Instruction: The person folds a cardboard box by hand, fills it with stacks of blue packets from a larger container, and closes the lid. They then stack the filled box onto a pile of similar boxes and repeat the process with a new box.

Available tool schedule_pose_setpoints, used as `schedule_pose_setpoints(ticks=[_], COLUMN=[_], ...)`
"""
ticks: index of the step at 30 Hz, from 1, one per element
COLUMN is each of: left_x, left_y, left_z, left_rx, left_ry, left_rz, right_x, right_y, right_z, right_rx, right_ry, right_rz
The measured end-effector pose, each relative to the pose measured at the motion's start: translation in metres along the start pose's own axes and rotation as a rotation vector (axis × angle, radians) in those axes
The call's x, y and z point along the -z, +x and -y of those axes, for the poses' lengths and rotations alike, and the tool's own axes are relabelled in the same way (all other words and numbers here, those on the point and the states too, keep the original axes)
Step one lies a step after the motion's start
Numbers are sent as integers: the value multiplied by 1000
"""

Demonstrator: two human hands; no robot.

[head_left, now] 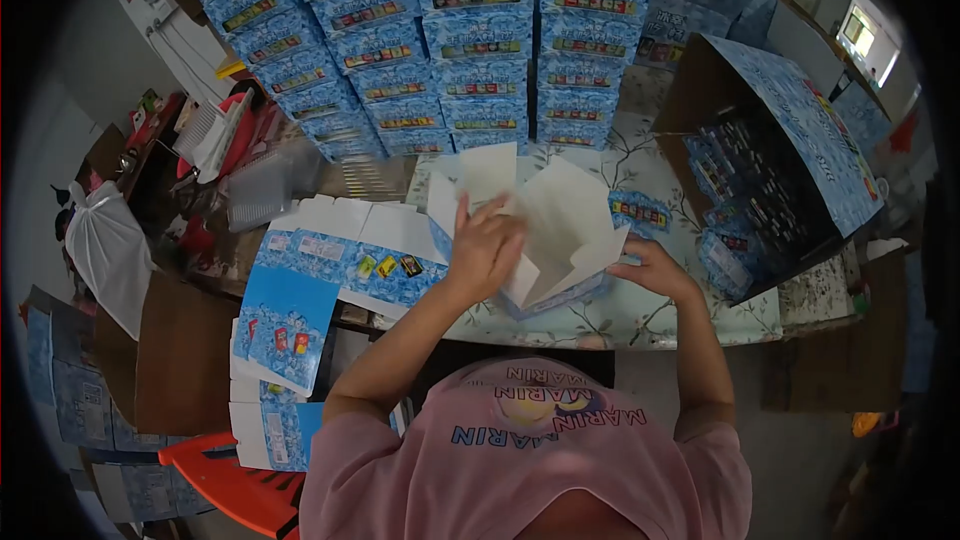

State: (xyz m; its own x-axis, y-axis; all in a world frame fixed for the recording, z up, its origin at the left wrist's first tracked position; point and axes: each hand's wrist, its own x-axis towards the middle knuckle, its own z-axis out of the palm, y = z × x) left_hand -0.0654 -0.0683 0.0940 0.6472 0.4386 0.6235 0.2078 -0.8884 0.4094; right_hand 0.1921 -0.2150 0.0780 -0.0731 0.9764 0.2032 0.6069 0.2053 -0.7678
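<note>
An unfolded carton (562, 202) stands on the table in front of me, its flaps up, white inside and blue ice-patterned outside. Over its left side is my left hand (487, 248), slightly blurred, its fingers apart near the left flaps. My right hand (655, 268) pinches the carton's right flap edge between thumb and fingers. Just behind that hand lies a small blue printed pack (640, 210). Flat printed carton blanks (290, 290) overlap to the left of my left forearm.
Tall stacks of blue printed boxes (475, 40) line the back. A large open box (810, 130) on the right holds many small packs (745, 180). Clear plastic trays (262, 190) lie at left, near a white bag (105, 250). An orange chair (230, 490) stands at lower left.
</note>
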Motion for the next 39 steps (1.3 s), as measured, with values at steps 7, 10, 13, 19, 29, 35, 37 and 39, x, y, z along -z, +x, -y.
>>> schedule_pose_setpoints(ticks=[7, 10, 13, 19, 29, 35, 37, 39], left_x=[-80, -91, -90, -42, -80, -62, -65, -72], left_y=[39, 34, 30, 75, 20, 2, -10, -14], left_z=[-3, -2, 6, 41, 34, 42, 54, 63], left_rx=[186, 183, 369, -57, -240, 106, 316, 398], left_ry=[83, -47, -547, 364, -167, -336, -355, -97], left_rz=[879, 860, -33, -488, 279, 124, -97, -234], right_x=[-68, -92, -96, -90, 2, -36, -49, -60], right_y=[-34, -29, -15, 9, 45, 70, 71, 69], right_z=[22, 35, 42, 34, 6, -4, 6, 1], right_rx=[64, 237, 178, -39, -281, -56, -202, -188], right_ry=[-33, -370, -501, -674, 600, -294, -560, -753], right_rz=[-689, -698, -410, 25, -455, 70, 222, 239])
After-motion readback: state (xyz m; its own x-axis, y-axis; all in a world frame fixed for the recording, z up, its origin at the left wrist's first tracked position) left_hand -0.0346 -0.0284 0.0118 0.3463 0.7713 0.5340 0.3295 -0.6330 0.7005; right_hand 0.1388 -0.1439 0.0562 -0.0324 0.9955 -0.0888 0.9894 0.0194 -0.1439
